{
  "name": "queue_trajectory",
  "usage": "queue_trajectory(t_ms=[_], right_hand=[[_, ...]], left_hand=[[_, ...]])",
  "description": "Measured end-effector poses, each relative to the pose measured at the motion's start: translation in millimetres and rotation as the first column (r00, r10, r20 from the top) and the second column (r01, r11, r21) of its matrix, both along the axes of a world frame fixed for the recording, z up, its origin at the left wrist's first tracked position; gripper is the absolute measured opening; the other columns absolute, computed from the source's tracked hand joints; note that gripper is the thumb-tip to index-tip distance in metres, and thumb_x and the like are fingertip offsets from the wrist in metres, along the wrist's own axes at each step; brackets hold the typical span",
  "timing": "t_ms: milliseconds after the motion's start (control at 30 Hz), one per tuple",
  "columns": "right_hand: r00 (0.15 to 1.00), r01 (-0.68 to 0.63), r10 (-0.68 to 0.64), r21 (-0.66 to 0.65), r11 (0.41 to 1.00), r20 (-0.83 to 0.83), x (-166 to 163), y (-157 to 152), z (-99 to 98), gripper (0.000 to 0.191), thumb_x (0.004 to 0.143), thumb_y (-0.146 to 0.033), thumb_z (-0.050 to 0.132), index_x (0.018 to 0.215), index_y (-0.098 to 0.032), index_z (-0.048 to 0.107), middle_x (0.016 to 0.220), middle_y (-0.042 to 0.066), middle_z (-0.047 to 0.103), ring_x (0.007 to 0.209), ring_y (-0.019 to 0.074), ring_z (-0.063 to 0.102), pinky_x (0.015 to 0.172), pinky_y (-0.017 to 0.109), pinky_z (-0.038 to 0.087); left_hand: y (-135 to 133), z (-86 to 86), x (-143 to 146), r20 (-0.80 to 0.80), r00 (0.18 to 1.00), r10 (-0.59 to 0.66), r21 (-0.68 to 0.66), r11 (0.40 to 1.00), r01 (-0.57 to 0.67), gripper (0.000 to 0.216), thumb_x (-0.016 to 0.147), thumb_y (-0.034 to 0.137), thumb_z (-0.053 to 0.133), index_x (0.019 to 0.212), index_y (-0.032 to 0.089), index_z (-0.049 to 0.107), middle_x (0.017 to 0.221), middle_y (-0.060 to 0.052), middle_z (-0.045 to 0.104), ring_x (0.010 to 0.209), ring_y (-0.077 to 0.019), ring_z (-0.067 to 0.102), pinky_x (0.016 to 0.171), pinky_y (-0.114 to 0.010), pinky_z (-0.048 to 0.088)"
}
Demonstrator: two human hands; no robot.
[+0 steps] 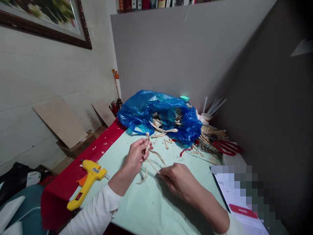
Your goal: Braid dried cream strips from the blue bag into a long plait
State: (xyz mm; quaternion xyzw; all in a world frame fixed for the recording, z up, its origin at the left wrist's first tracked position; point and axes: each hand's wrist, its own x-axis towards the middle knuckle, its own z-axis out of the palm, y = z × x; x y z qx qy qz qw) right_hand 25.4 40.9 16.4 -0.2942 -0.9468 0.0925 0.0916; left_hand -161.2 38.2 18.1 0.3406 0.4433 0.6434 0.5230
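Observation:
My left hand (138,156) is closed around a pale, husk-like plant strip (147,143), its knotted top poking up above the thumb. Long thin tails hang from it, and one of them (153,165) runs taut to my right hand (179,179). The fingertips of that hand pinch the tail's end low over the pale green table cover (156,205). A loose curled strip (143,177) lies below my left hand. Behind both hands sits a crumpled blue plastic bag (137,109) with more pale strips (166,130) spilling from its mouth.
At left rests a yellow hot glue gun (90,182), near a red cloth edge (58,192). On the right are red-handled scissors (227,148), a cup of white glue sticks (207,115) and a lit tablet screen (234,195). A grey panel (171,55) stands behind.

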Motion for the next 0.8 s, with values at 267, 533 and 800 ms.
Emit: queue_trajectory(t_ms=[267,533,800], right_hand=[[0.858,0.506,-0.459,0.223,0.833,-0.233,36.7,35.9,22.5,0.026,0.09,-0.028,0.044,0.095,-0.015,0.066,0.085,0.013,0.068,0.077,0.0261,0.06,0.069,0.036,0.035],[0.825,-0.083,-0.223,-0.502,0.861,-0.52,-9.1,1.2,5.6,0.025,0.094,-0.02,0.037,0.117,-0.02,0.046,0.091,0.002,0.063,0.079,0.0157,0.058,0.069,0.027,0.043],[0.82,0.14,-0.339,-0.412,0.901,-0.461,-3.6,7.1,5.5,0.018,0.092,-0.031,0.047,0.096,-0.017,0.059,0.058,-0.006,0.045,0.053,0.011,0.039,0.055,0.025,0.027]], left_hand=[[-11.8,11.0,11.2,-0.151,0.987,-0.053,0.014,0.998,0.056,0.023,0.085,0.031,0.059,0.078,0.009,0.061,0.071,-0.001,0.059,0.038,0.0038,0.024,0.04,-0.017,0.009],[-16.2,7.1,34.7,-0.291,0.938,-0.186,-0.034,0.982,0.185,0.027,0.081,0.038,0.062,0.075,0.011,0.062,0.052,0.005,0.042,0.042,-0.0026,0.028,0.042,-0.018,0.018],[-16.8,6.8,36.9,-0.354,0.929,-0.107,-0.04,0.994,0.099,0.026,0.079,0.039,0.065,0.074,0.015,0.056,0.062,0.005,0.042,0.049,-0.004,0.03,0.042,-0.017,0.021]])
